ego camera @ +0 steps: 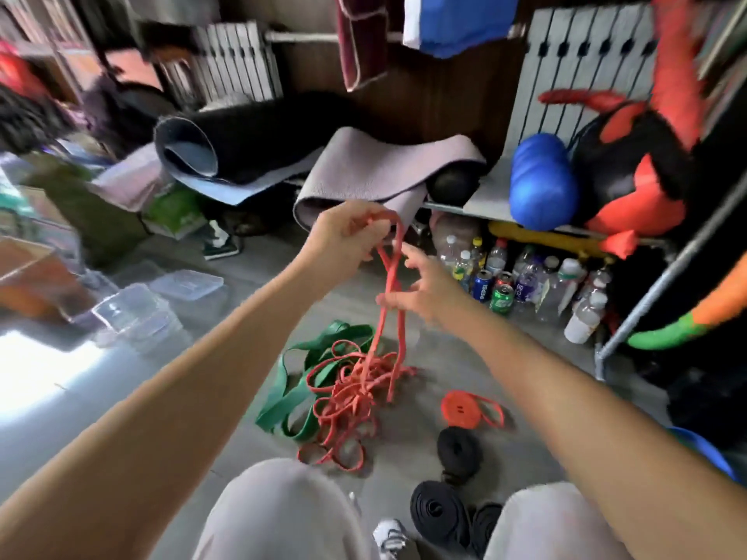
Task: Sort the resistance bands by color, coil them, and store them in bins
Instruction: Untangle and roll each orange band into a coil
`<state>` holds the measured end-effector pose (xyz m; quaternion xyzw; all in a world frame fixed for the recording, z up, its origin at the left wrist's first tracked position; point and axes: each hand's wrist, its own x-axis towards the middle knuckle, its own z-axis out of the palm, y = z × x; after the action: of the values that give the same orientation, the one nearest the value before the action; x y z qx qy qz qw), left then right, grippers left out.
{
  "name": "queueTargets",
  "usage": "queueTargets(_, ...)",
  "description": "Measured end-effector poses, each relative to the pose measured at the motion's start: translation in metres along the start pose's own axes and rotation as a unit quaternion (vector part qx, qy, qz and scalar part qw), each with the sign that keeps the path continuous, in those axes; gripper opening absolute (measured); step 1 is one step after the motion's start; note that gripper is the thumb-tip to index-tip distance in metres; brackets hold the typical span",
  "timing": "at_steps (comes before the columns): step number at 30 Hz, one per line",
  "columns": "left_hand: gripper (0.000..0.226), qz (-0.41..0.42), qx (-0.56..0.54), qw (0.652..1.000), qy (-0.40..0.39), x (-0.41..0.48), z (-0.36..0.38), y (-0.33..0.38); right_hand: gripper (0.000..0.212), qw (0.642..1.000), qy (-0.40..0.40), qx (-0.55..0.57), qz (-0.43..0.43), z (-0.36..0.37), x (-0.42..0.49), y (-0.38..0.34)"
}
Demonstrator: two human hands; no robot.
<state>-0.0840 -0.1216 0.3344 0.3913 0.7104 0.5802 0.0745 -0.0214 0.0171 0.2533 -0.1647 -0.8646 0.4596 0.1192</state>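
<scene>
My left hand [343, 236] is raised and shut on the top loop of a red resistance band [391, 276]. The band hangs down to a tangled red pile [351, 394] on the floor. Lower down, my right hand [420, 289] pinches the same hanging band. Green bands [295, 394] lie under and to the left of the red tangle. To the right of the pile rests a coiled red band [458, 408] with a loose loop. Coiled black bands [458, 448] [438, 515] sit nearer my knees.
Clear plastic bins [137, 313] and a lid [186, 282] stand on the floor at the left. Rolled mats [364, 171] lie on a low shelf ahead. Bottles and cans [525, 284] crowd under a metal rack at the right, beside a blue roller [541, 183].
</scene>
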Motion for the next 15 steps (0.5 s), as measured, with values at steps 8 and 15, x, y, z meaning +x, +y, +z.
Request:
queueTargets(8, 0.014, 0.036, -0.182, 0.981, 0.059, -0.061, -0.045, 0.094, 0.022, 0.997, 0.007, 0.071, 0.02, 0.058, -0.081, -0.029)
queueTargets(15, 0.007, -0.021, -0.024, 0.997, 0.071, -0.086, -0.074, 0.087, 0.019, 0.984, 0.108, 0.133, 0.051, 0.042, -0.103, -0.051)
